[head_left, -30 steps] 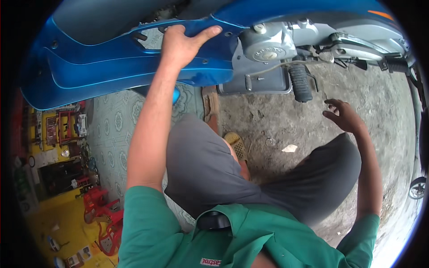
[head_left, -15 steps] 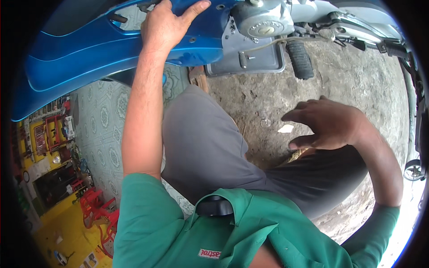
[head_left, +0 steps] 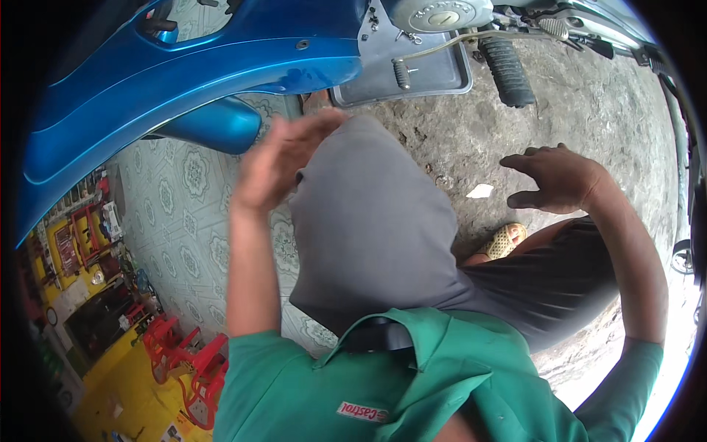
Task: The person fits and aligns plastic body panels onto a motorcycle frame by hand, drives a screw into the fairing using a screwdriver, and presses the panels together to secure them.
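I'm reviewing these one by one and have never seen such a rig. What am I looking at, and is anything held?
No robot is here, just a person's two bare hands, seen from a camera worn on the head and looking down; its wide lens bends straight edges. The left hand, blurred, is beside the left knee; whether they touch I cannot tell. The right hand is open, fingers slightly bent. Neither appears to hold anything. Ahead is a blue motorbike panel, with a black ridged footrest to its right. A grey tray with small loose parts sits on rough ground; patterned tiles lie at left.
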Motion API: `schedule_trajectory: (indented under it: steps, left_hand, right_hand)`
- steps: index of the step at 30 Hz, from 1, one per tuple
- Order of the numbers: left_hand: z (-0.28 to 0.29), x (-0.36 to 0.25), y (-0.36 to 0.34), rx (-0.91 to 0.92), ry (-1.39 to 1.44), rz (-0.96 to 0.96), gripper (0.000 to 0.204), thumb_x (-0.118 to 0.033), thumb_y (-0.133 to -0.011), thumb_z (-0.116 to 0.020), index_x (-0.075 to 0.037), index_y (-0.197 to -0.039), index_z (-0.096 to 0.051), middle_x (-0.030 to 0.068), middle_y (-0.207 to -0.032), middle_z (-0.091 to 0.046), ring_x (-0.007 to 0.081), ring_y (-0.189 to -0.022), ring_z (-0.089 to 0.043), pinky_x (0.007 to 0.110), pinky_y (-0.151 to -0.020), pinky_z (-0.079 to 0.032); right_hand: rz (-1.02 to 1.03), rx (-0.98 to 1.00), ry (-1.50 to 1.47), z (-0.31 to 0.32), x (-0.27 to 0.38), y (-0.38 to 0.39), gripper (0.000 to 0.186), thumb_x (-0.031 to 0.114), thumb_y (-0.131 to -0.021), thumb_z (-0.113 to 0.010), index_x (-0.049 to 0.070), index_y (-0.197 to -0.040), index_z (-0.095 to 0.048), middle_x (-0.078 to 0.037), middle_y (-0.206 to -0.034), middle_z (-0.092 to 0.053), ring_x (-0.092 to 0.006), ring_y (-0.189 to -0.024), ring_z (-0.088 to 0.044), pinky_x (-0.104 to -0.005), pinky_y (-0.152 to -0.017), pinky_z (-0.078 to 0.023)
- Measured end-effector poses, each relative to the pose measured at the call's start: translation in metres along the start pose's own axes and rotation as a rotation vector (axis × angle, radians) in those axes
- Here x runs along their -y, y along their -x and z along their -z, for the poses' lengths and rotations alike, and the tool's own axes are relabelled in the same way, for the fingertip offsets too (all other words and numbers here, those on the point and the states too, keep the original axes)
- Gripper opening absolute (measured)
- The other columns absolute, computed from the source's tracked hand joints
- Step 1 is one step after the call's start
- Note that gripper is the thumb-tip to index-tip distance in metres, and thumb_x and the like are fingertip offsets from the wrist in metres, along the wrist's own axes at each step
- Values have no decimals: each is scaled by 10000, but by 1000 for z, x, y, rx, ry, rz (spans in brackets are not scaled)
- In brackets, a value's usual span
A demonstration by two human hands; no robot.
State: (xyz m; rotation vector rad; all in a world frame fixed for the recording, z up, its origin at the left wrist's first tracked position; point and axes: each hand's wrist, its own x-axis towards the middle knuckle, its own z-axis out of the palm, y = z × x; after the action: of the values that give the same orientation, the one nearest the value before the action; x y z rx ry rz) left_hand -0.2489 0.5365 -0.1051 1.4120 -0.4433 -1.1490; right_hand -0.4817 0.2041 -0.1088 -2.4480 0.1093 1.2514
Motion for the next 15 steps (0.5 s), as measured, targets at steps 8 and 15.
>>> schedule_trajectory:
  steps: [8,15]
  left_hand:
    - [23,147,-129,-137,-942,67,427,-477,-864,-810,-58,-904,-737,101,-840,-714,243,-766,-678,406,-732,-545]
    - [51,197,-303,-800,-1116,-705,342,-268,-751,-849,-30,-978,-756,205,-967,-715,376,-814,-659,460,-752,-514]
  right_hand:
    - [-36,-192,-284,-9,-12,16,645,453,-958,-692,123,-1485,-523,-207,-1284,-662,-346,-1182,-640,-447,-1021,-508]
    - [-333,-455,-452,-25,-55,62,588,267,-982,-707,126,-1515,-503,-106,-1156,-674,-198,-1032,-639,-340,-976,-469]
